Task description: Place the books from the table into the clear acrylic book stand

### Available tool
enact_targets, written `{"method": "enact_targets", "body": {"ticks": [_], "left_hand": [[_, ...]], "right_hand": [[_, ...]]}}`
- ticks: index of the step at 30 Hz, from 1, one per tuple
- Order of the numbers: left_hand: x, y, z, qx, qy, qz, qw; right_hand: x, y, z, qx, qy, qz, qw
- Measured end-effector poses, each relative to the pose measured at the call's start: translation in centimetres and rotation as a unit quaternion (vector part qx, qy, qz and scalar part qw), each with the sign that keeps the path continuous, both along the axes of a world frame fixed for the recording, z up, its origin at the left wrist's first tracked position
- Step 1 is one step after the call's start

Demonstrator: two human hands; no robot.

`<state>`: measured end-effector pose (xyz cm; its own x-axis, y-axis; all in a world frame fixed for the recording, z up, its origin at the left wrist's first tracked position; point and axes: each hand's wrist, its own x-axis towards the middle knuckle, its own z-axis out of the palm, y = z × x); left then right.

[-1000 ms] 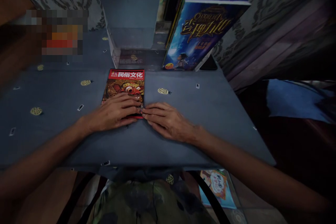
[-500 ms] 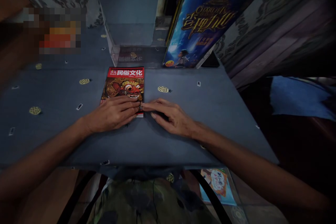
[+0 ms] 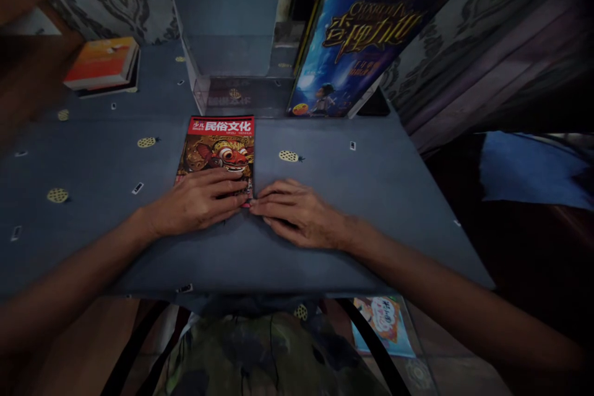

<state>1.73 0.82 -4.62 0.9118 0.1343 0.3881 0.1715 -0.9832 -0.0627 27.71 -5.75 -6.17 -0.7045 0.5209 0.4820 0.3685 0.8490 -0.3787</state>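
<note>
A small paperback book with a red title band and a red mask on its cover lies closed on the table. My left hand rests flat over the lower part of the cover, fingers stretched to the right, hiding that part. Beside the lower right corner is my right hand, palm down. Its fingertips touch that corner, close to the left fingertips. Its fingers are extended and its thumb lies below them, apart from the book.
A clear stand rises behind the book. Tall books, a blue one in front, lean upright at its right. Two stacked books lie at the back left. The table ends at right; below it lies a light-blue picture book.
My right hand has shifted slightly down at the book's corner, its fingers closer together. The white page strip at the bottom edge no longer shows. My left hand stays on the cover.
</note>
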Motion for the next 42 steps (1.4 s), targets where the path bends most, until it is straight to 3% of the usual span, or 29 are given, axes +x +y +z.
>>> {"method": "enact_targets", "body": {"ticks": [8,24,35,42], "left_hand": [[-1.5,-1.8,0.4,-0.027,0.044,0.022,0.998],[-10.5,-4.5,-0.4,0.006,-0.023,0.175,0.984],[-9.9,-4.8,-0.6,-0.030,-0.072,0.190,0.979],[-8.8,-4.0,0.1,-0.100,-0.101,0.185,0.972]], "right_hand": [[0.1,-0.1,0.1,0.003,-0.018,-0.001,1.000],[-0.1,0.1,0.1,-0.025,0.027,0.002,0.999],[-0.9,-0.5,0.5,0.017,-0.021,0.005,1.000],[-2.7,-0.2,1.2,-0.053,-0.141,0.034,0.988]]}}
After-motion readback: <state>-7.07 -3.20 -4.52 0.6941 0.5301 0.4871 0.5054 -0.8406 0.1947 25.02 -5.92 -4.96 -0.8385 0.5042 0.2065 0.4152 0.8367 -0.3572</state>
